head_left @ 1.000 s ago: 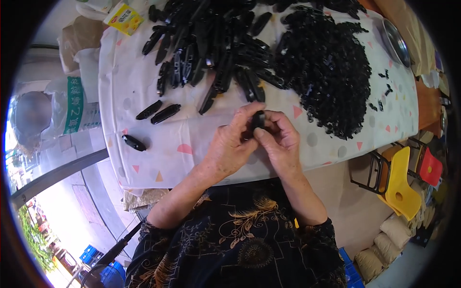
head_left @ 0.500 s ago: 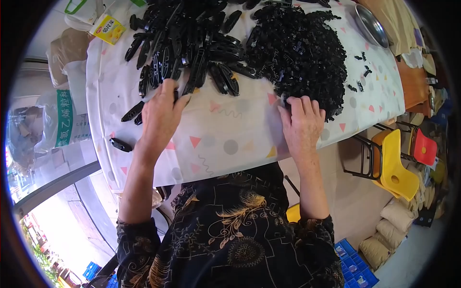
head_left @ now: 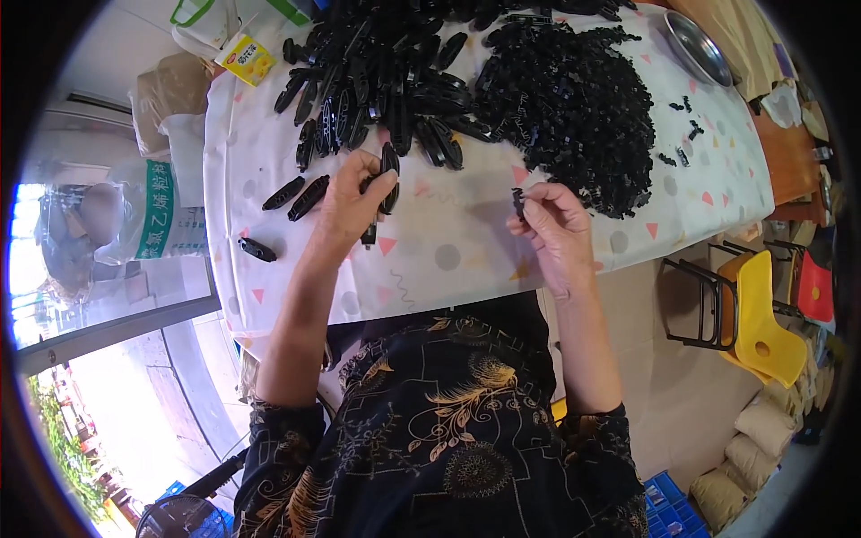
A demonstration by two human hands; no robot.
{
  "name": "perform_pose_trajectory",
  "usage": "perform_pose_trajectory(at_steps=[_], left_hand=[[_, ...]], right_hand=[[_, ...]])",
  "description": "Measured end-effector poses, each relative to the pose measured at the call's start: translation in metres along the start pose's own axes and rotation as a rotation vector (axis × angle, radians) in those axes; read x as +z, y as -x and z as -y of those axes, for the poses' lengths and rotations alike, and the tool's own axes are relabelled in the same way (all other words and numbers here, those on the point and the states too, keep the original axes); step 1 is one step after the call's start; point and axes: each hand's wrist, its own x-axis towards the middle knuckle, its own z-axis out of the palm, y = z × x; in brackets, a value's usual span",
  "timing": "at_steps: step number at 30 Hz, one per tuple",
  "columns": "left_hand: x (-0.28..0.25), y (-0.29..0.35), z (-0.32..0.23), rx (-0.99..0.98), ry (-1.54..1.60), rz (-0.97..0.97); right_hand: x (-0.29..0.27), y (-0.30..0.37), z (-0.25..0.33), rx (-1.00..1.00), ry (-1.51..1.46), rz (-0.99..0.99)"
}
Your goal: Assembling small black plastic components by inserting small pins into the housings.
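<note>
My left hand (head_left: pixel 352 195) is closed around a long, oval black plastic part (head_left: pixel 389 172), held upright above the table. Between the thumb and fingers of my right hand (head_left: pixel 558 226) is a small black plastic clip (head_left: pixel 518 203). Just beneath my left hand the end of another dark piece (head_left: pixel 369 235) shows; whether it is held or lies on the cloth I cannot tell. Beyond my left hand spreads a heap of long black parts (head_left: pixel 395 81). A mound of small black clips (head_left: pixel 574 117) lies past my right hand.
A patterned white tablecloth (head_left: pixel 448 287) covers the table. Several loose parts lie at left, one being a black part (head_left: pixel 257 249). A metal bowl (head_left: pixel 698 49) and a yellow packet (head_left: pixel 246 61) sit near the far corners. A yellow chair (head_left: pixel 762 323) stands off to the right.
Both hands have come away from the piles toward me. The left now holds up a long black part, and the right has a small clip in its fingertips. The view has shifted slightly.
</note>
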Motion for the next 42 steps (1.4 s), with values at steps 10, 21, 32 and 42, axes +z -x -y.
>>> perform_pose_trajectory(at_steps=[10,21,32,42], left_hand=[[0.067,0.037,-0.032,-0.153,0.797,0.289],[0.079,0.039,-0.033,-0.167,0.796,0.288],[0.087,0.041,-0.030,0.022,0.614,0.163],[0.086,0.038,-0.019,0.107,0.456,0.088]], right_hand=[[0.012,0.013,-0.006,0.305,-0.610,0.103],[0.018,0.020,-0.008,0.159,-0.224,0.069],[0.044,0.020,-0.014,0.281,-0.641,0.008],[0.058,0.018,-0.021,0.163,-0.541,-0.075]])
